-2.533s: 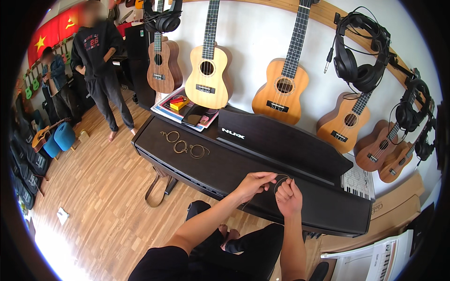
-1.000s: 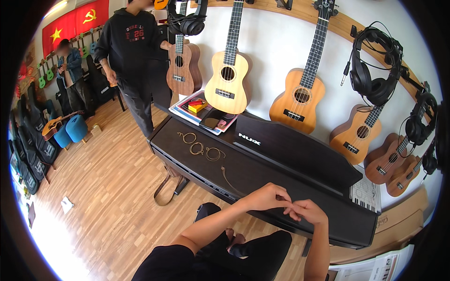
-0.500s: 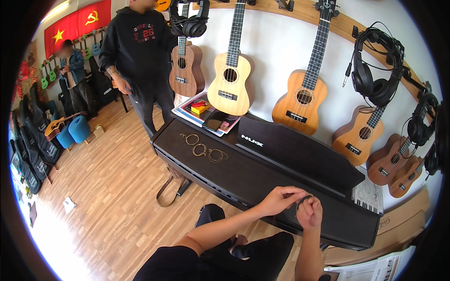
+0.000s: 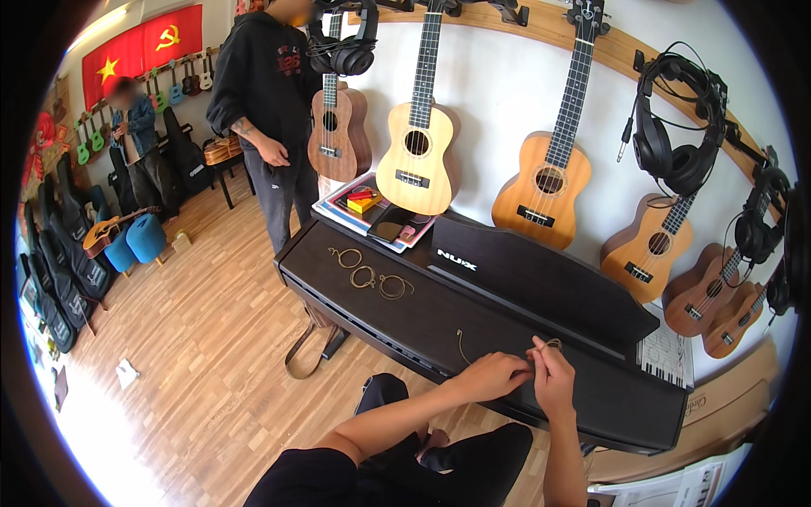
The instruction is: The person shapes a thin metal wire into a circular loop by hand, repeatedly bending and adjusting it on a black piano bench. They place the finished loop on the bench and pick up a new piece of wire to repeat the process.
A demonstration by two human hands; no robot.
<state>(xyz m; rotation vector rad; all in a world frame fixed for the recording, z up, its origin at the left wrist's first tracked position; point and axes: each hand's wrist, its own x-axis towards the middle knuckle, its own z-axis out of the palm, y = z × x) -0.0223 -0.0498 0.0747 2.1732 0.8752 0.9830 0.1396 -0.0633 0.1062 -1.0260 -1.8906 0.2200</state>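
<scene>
My right hand (image 4: 552,378) is closed over the near edge of a dark digital piano (image 4: 372,308), gripping a small coil of brass-coloured guitar string (image 4: 554,343) that shows beyond its fingertips. Close beside it, my left hand (image 4: 494,377) has its fingers bent and pressed together, apparently pinching part of the same string. A loose curved end of string (image 4: 460,342) sticks up to the left of that hand. Three more coiled guitar strings (image 4: 394,287) lie on the piano lid farther left.
On the piano's left end rest papers (image 4: 397,243), a dark phone (image 4: 389,225) and a yellow box (image 4: 364,203). Ukuleles (image 4: 416,156) and headphones (image 4: 676,148) hang along the wall. One person (image 4: 270,110) stands beyond the piano; another (image 4: 135,127) is farther back. Cardboard boxes (image 4: 731,397) lean at right.
My left hand has dropped away from the coil, toward me, and a loose string end now shows. My right hand has turned and risen slightly. The standing person has shifted rightward.
</scene>
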